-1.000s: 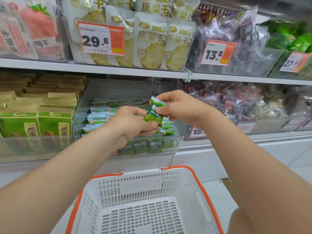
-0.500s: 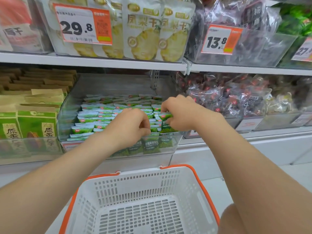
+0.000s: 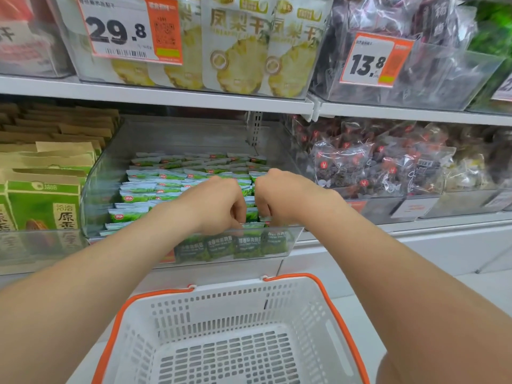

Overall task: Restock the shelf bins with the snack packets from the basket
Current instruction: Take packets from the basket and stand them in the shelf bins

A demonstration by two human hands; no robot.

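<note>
Two shelves, clear bin, basket below; left hand and right hand fingers among green packets, grip unclear.

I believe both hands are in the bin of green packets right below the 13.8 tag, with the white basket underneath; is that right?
Not quite: the head view shows that bin below the 29.8 tag, not the 13.8 tag, which is further right. The left hand and right hand are in the green packets, white basket underneath.
</note>
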